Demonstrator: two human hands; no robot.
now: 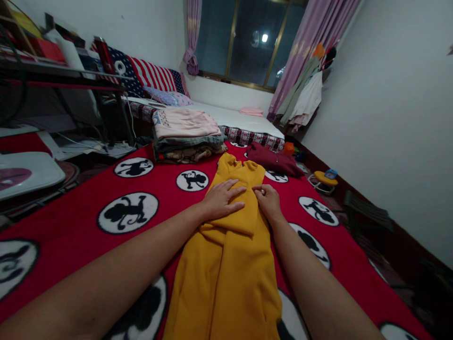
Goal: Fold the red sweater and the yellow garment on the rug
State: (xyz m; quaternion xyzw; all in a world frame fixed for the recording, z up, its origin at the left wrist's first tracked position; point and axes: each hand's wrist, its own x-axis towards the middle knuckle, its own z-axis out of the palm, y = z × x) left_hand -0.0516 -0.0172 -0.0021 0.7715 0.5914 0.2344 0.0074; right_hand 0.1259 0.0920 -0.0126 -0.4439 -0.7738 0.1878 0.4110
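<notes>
The left hand (pixel 222 198) lies flat and open on the yellow shirt (pixel 230 245) in the middle of the red blanket (pixel 71 226), the right hand (pixel 269 202) pinches the shirt's edge at 3 o'clock, and a pile of folded clothes (pixel 187 137) sits at 11 o'clock.

Dim indoor lighting; a bright lamp reflection (pixel 264 38) glares in the dark glass window (pixel 247 42). Edges bend with wide-angle distortion, corners darken, and the nearest forearms look soft.
</notes>
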